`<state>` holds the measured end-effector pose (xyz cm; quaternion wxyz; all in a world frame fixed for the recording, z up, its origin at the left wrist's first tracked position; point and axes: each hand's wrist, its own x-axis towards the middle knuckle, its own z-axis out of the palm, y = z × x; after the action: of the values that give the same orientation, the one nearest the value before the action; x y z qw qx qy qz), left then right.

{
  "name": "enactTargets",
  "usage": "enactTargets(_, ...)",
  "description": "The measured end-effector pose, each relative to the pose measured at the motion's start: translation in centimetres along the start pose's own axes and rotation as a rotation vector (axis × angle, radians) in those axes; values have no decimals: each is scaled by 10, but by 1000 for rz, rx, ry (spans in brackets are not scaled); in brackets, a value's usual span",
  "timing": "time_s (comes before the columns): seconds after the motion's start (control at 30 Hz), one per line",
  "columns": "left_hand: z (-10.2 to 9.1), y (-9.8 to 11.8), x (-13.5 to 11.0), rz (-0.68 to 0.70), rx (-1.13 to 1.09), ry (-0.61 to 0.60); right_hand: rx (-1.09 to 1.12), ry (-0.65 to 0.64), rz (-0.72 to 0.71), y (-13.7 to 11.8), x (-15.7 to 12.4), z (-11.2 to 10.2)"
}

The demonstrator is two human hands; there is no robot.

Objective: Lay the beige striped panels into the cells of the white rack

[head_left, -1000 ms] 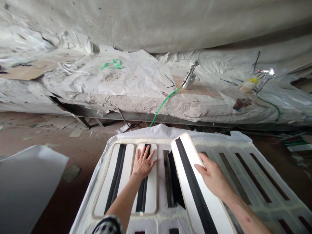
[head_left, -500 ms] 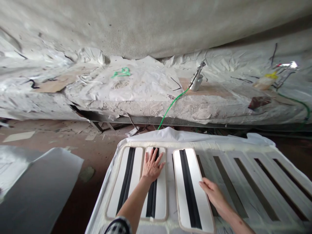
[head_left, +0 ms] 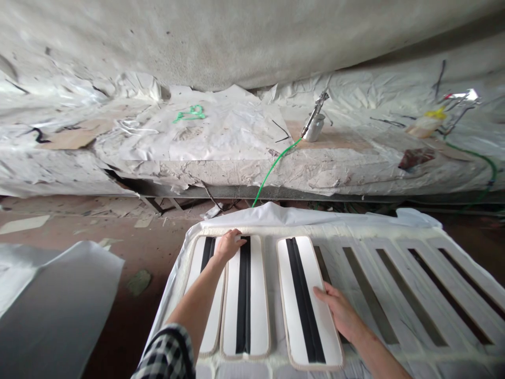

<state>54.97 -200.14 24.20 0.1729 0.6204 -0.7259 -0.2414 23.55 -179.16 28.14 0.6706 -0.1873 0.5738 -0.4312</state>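
Observation:
Three long white panels with rounded corners, black centre strips and beige stitched edges lie on a white-covered table. My left hand (head_left: pixel 230 243) is at the far end of the middle panel (head_left: pixel 256 295), its fingers bent in over the top edge beside the black strip. That forearm crosses the left panel (head_left: pixel 196 287) and hides part of it. My right hand (head_left: pixel 338 307) grips the right panel (head_left: pixel 315 316) by its right edge, thumb on top and fingers underneath. A gap separates this panel from the middle one.
Dark slots (head_left: pixel 371 295) run across the table cover (head_left: pixel 272 213) to the right. Behind, a wrapped bench (head_left: pixel 221 152) bears a spray gun with a metal cup (head_left: pixel 314 126) on a green hose (head_left: pixel 272 173). A second, yellow-topped sprayer (head_left: pixel 428 123) stands farther right.
My left hand has gone from lying spread on the middle panel to bent fingers at its far edge. My right hand keeps its hold on the right panel. The view has shifted slightly.

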Motion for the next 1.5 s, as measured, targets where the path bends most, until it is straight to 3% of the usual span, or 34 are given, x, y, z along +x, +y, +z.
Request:
enactTargets(0.23, 19, 4, -8, -21, -6, 89, 8, 39, -16, 8, 10, -1)
enactTargets(0.47, 25, 3, -4, -93, -19, 99, -7, 63, -37, 10, 16, -6)
enactTargets(0.67, 28, 10, -5, -119, 7, 131, -17, 117, 26, 9, 20, -10)
enactTargets(0.8, 30, 25, -25, 1, 50, 221, 10, 15, -24, 5, 11, -11)
enactTargets(0.97, 51, 37, -61, 255, 49, 140, -56, 23, -61, 9, 23, 0)
enactTargets(1.2, 74, 58, -96, 316, 132, 122, -169, 150, -112, 24, 43, 20)
enactTargets(1.5, 79, 69, -101, 345, 159, 32, -286, 208, -84, 20, 43, 19)
